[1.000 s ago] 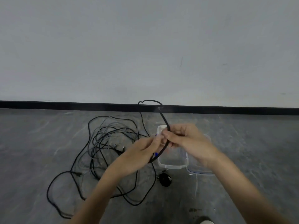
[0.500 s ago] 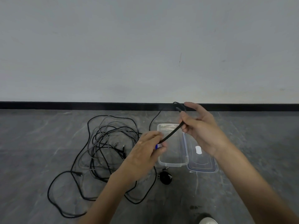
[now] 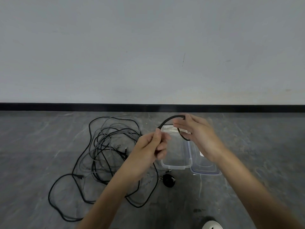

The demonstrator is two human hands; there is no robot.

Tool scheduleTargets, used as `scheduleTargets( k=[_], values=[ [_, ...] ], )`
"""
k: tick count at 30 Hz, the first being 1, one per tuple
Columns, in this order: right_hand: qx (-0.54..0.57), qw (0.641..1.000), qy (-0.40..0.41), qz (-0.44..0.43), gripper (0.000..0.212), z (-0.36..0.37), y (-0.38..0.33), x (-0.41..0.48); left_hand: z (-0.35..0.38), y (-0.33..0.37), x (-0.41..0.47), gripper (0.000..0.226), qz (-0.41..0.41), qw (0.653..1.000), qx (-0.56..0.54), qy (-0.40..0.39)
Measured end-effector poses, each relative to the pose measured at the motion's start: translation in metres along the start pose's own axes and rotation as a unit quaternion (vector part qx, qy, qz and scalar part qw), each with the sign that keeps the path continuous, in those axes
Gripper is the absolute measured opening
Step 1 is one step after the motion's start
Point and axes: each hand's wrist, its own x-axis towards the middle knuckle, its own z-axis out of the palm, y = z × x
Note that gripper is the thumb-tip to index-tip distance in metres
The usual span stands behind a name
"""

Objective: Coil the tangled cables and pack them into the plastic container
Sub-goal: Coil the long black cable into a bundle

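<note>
Left hand [image 3: 148, 151]: fist clamped on the black cable [image 3: 168, 119], which comes out of the top of the grip. Same spot as half a second ago.

Right hand [image 3: 200, 138]: changed. It was pinching the cable then. Now the fingers are stretched out nearly straight and spread, with the cable hooked round them. Some motion blur there.

Cable between the hands: changed too. It ran as a straight diagonal from hand to hand. Now it arches up from the left fist, peaks just below the skirting board [image 3: 66, 107], goes behind the right fingers and comes back out under them as a curve across the palm. About one loop.

The slack drops from below the left fist and swings in a wide bend across the floor [image 3: 41, 146], lower centre of frame.

Container [image 3: 175, 167]: clear plastic, open, on the floor in the centre of frame. It sits below and behind the gap between the hands. Nothing in it that I can make out.

Lid [image 3: 204, 171]: flat on the floor, touching the container's right side, partly hidden by the right wrist.

Tangle [image 3: 107, 146]: black and grey cables heaped on the floor left of the left hand, unchanged.

Small round black item [image 3: 168, 180]: on the floor just in front of the container.

Shoe [image 3: 212, 225]: white toe at the bottom edge, right of centre.
</note>
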Motion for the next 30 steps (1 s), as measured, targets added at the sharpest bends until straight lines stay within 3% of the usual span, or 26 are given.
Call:
scheduleTargets(
  k=[4, 8, 12, 15, 17, 21, 27, 30],
  values=[
    [-0.136, 0.988, 0.010, -0.070, 0.031, -0.002, 0.006, 0.000, -0.006, 0.008, -0.001, 0.021, -0.021, 0.988, -0.142, -0.058],
    [-0.328, 0.935, 0.013, -0.135, 0.042, -0.002, 0.014, -0.002, -0.008, 0.015, -0.005, 0.025, -0.013, 0.979, -0.171, -0.114],
    [-0.269, 0.960, -0.079, -0.025, 0.051, 0.011, 0.015, -0.010, -0.002, 0.018, -0.004, 0.028, 0.053, 0.979, -0.158, -0.114],
    [-0.194, 0.968, -0.152, 0.044, 0.047, 0.029, 0.015, -0.022, -0.007, 0.018, -0.003, 0.033, 0.087, 0.980, -0.165, -0.068],
    [-0.204, 0.959, -0.190, 0.050, 0.048, 0.040, 0.015, -0.032, -0.010, 0.017, -0.003, 0.033, 0.107, 0.981, -0.160, -0.032],
    [-0.317, 0.920, -0.227, -0.048, 0.045, 0.053, 0.013, -0.043, -0.012, 0.012, 0.001, 0.024, 0.142, 0.986, -0.070, 0.058],
    [-0.260, 0.921, -0.288, 0.018, 0.027, 0.037, 0.011, -0.044, -0.026, 0.009, 0.008, 0.027, 0.159, 0.978, 0.043, 0.129],
    [-0.284, 0.906, -0.313, -0.030, 0.020, 0.030, 0.003, -0.045, -0.032, 0.006, 0.010, 0.026, 0.159, 0.962, 0.172, 0.141]
  ],
)
